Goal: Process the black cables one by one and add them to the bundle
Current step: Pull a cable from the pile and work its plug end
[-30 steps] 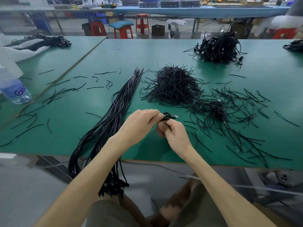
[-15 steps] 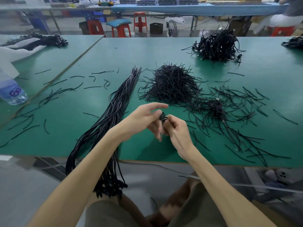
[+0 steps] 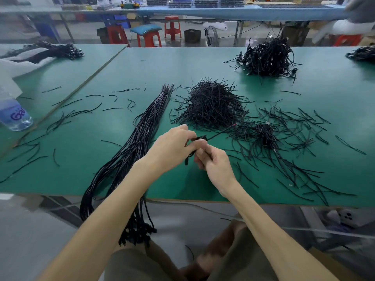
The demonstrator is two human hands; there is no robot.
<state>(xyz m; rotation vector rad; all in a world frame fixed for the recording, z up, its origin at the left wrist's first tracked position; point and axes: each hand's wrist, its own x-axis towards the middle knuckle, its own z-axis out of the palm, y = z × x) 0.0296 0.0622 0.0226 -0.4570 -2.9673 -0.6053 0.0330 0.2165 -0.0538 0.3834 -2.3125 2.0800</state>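
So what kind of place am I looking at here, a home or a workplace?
Most likely a cable-assembly workshop: long green worktables, heaps of black cables, a straightened bundle, red plastic stools by more benches behind. The left hand and right hand hold one black cable.

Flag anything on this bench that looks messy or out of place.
Short black strips lie strewn loose over the green table, left and right of the pile. The cable bundle overhangs the near edge, its ends dangling. Nothing looks damaged. The left hand and right hand hold one cable.
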